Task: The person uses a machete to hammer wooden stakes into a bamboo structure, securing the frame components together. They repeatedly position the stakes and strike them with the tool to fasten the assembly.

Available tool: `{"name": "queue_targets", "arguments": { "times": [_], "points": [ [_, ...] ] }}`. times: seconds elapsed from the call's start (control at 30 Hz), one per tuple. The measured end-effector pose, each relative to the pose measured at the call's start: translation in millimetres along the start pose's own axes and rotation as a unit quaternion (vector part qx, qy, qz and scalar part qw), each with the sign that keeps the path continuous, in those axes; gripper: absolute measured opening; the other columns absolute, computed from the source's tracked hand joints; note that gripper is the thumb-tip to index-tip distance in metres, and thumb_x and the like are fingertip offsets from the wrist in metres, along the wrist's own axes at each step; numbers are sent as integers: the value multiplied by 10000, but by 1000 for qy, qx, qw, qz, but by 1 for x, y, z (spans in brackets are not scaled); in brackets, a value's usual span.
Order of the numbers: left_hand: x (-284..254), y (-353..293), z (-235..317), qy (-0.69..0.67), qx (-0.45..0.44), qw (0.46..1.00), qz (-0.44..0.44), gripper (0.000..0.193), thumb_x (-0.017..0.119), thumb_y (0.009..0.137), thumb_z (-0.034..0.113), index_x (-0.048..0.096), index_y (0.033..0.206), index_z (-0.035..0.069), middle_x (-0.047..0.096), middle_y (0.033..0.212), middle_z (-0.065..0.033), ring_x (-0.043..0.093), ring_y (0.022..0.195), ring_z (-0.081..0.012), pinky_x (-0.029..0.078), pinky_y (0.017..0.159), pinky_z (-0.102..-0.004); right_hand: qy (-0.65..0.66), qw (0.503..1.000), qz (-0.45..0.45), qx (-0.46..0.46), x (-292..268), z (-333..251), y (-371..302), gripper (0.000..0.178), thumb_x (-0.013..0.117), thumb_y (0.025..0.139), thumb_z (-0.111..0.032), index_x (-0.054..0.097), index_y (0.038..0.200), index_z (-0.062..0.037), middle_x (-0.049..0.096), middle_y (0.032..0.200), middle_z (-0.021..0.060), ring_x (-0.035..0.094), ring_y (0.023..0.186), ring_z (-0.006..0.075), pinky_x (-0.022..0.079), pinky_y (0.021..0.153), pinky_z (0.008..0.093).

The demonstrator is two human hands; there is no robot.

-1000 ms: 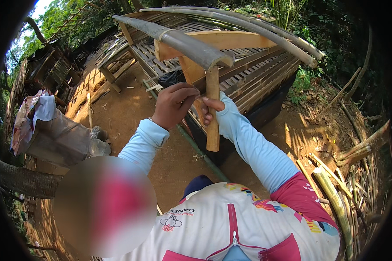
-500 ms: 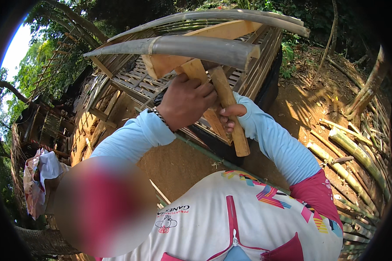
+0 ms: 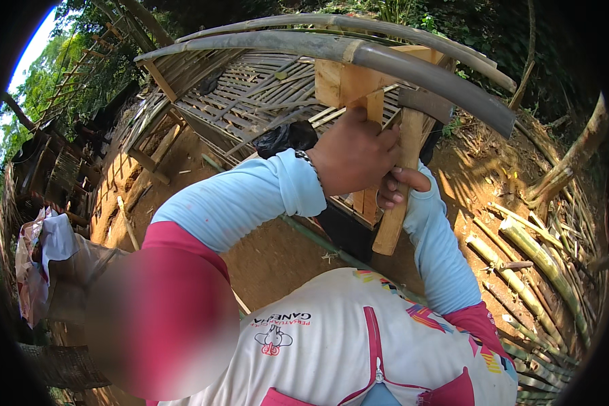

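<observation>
My left hand is closed around an upright wooden post, its fingers curled and partly hidden. Close beside it on the right, my right hand grips the wooden handle of a hatchet-like tool. The tool's dark metal head points up and to the right, just under a curved grey bamboo pole. That pole crosses in front of a light wooden block at the top of the post. A second bamboo pole runs behind it.
A slatted bamboo platform lies beyond my hands, with a black plastic bag at its near edge. Cut bamboo stems lie on the ground at right, near a tree trunk. Crumpled paper is at far left.
My hands, the post and the bamboo poles have shifted right in the view. The tool stands more upright, and its metal head, hidden before, now shows. Both hands keep their grips.
</observation>
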State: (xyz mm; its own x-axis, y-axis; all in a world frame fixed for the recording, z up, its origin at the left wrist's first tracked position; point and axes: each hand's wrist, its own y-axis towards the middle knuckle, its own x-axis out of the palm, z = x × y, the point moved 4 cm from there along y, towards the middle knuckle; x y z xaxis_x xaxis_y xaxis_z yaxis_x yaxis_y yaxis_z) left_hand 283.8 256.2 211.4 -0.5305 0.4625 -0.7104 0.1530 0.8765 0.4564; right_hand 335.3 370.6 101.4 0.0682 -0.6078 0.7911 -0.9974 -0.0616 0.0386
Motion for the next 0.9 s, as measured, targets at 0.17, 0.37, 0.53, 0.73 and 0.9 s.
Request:
{"name": "queue_targets", "arguments": {
  "times": [0.17,0.37,0.53,0.73,0.9],
  "points": [
    [-4,6,2,3,-31,998,-63,96,627,716,192,639,790,131,578,761,13,624,713,-170,433,760,-377,28,997,-34,57,-6,4,5,76,567,876,-129,550,950,-118,562,706,36,483,491,125,418,510,315],
    [-7,26,11,63,-5,988,-138,78,628,732,203,648,775,141,591,770,9,642,757,-174,435,800,-377,18,997,-44,66,-7,-3,5,116,574,877,-121,517,974,-96,521,701,59,462,509,142,422,501,325],
    [-3,41,5,10,72,984,-164,63,657,719,185,655,759,137,604,750,-6,655,752,-192,467,773,-361,-32,993,-70,90,-14,-13,3,148,531,892,-138,532,1029,-81,521,699,42,447,497,114,412,507,298],
    [-1,46,2,2,65,981,-181,74,673,701,167,652,761,128,616,757,-18,670,763,-202,503,691,-366,-43,992,-60,107,-22,-18,0,176,548,888,-147,526,1045,-71,505,694,41,432,494,108,412,496,294],
    [3,49,1,29,36,984,-170,70,669,729,186,662,776,134,626,769,-19,663,739,-200,475,750,-358,-70,993,-45,89,-24,-19,-2,182,556,891,-141,520,1055,-71,495,686,36,422,484,102,416,495,301]
  ]
}}
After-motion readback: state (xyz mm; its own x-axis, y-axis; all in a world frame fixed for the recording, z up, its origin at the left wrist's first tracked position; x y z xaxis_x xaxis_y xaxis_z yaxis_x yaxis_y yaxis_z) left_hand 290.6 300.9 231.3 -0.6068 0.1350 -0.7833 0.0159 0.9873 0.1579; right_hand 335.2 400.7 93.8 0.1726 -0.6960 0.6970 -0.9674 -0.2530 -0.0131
